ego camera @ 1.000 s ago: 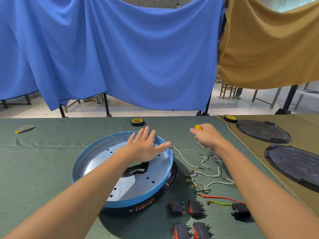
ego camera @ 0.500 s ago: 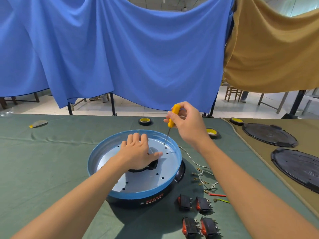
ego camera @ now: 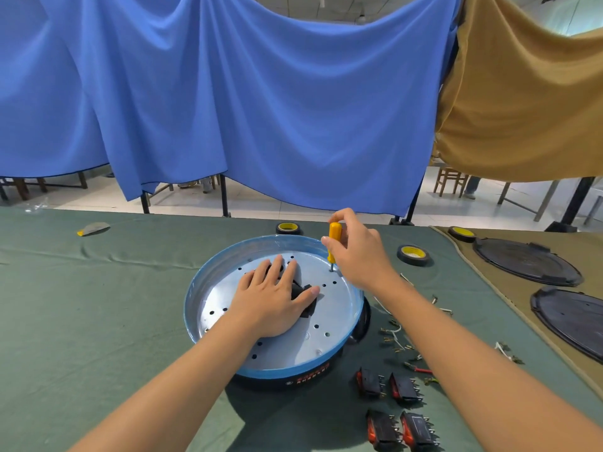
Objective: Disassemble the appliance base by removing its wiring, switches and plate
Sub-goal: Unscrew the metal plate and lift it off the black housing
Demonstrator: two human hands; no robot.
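My L hand (ego camera: 274, 301) lies flat on the silver plate (ego camera: 329, 316), palm down, fingers straight & a bit spread. The thumb reaches right over the black cut-out (ego camera: 308, 308) in the plate's middle. It grips nothing, just presses. My R hand (ego camera: 359, 256) is curled round the screwdriver (ego camera: 334, 234): thumb & fingertips pinch the yellow handle, shaft approx upright, tip down on the plate's far-right part beside some small holes. Can't tell if the tip sits in a screw head, too small.

The appliance base (ego camera: 295, 373) sits mid-table (ego camera: 98, 321) on green cloth, right in front of me. It has a blue rim & a black lower body w/ red lettering on the near side, w/ the holed plate inside.

Right of the base lie loose wires (ego camera: 395, 334), mostly white w/ metal terminals. A red wire (ego camera: 422, 370) is partly hidden by my R forearm. Near-right of the base are four black switches (ego camera: 370, 380) w/ red rockers, in two pairs, apart from the base.

Beyond the base is a tape roll (ego camera: 288, 228) w/ yellow core. A 2nd tape roll (ego camera: 412, 255) is just right of my R hand, & a 3rd tape roll (ego camera: 461, 234) sits on the tan mat (ego camera: 590, 256). Two black round covers (ego camera: 525, 262) lie on that mat. Far left is a small grey flat item (ego camera: 93, 228) w/ a yellow end. A blue drape (ego camera: 261, 109) & a tan drape (ego camera: 522, 109) hang behind the table.
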